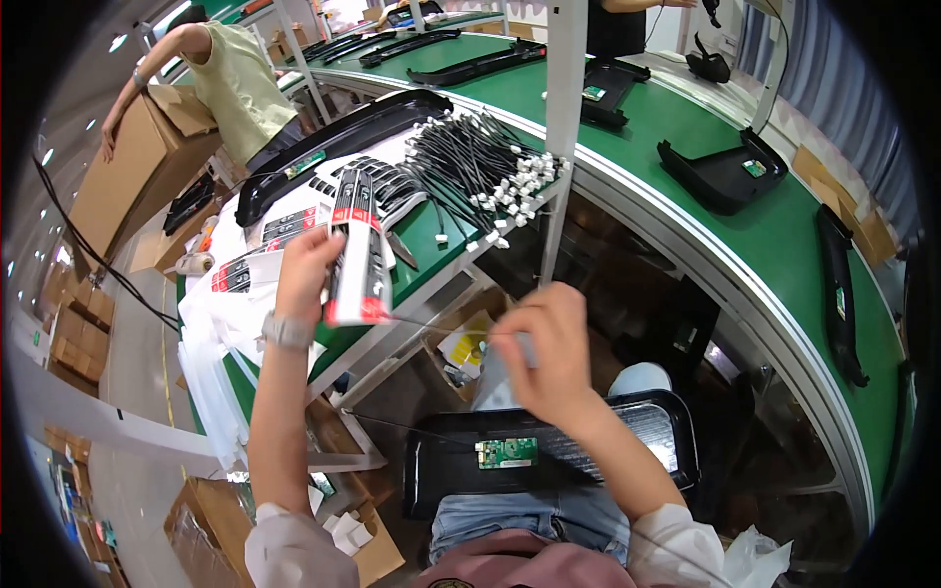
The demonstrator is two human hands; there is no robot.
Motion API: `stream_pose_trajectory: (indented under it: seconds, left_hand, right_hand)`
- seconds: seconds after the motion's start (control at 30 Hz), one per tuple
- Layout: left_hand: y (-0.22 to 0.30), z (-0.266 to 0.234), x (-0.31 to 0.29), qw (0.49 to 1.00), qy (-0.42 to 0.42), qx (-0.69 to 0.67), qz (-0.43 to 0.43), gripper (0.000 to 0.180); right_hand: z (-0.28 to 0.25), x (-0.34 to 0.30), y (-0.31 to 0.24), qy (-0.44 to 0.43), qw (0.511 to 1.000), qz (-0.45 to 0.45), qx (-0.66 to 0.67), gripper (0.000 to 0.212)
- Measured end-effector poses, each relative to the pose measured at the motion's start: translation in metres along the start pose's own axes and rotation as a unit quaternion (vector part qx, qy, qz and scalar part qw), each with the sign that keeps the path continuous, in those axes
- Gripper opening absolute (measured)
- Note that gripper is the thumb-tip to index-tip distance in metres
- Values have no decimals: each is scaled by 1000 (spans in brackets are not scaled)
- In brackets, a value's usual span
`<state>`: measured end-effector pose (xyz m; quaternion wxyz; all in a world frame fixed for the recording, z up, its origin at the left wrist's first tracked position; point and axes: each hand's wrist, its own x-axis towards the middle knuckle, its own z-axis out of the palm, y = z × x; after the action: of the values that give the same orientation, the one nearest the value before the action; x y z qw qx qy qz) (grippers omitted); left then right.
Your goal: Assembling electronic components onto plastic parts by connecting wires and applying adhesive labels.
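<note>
My left hand [312, 267], with a light watch on its wrist, is closed round a stack of printed label sheets [361, 279] in black, white and red, held above the side table's edge. Out in front of my lap, my right hand [544, 343] has curled fingers, smeared by motion. A thin dark line runs from the sheets' lower end toward its fingertips; I cannot make out what they grip. Across my lap lies a black plastic housing [431, 470] with a green circuit board [507, 453] in it; a thin black cable leads left from the board.
Black cables with white connectors [480, 171] are heaped on the side table [426, 260], beside a long black housing [338, 137] and more label sheets [294, 223]. A white post [564, 118] stands before the green conveyor [716, 230], which carries several housings. Another person [235, 88] leans on a carton [147, 176].
</note>
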<state>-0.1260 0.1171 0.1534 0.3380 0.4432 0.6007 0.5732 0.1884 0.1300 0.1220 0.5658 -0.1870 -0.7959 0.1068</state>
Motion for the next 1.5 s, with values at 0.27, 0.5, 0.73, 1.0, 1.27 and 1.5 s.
stream_pose_trajectory:
  seconds: [0.27,0.5,0.73,1.0,1.27,1.5]
  left_hand:
    - [-18,-50,40,665,268,639,280,28]
    - [-4,89,-79,852,-40,406,327,14]
    - [-64,133,-134,871,-192,437,113,35]
    - [-88,111,-181,883,-163,378,227,15]
    - [-97,76,-178,940,-113,267,180,17]
    - [-112,83,-181,996,-91,-6,13,25]
  right_hand:
    - [-89,-110,66,-216,931,294,8,69]
    - [-113,-187,103,-387,869,196,-240,81]
    - [-133,-146,37,-139,959,17,-247,55]
    - [-164,-174,-5,-196,927,128,-292,46]
    - [-127,-119,-56,-19,916,387,105,17]
    - [-66,-95,-66,-50,809,521,266,9]
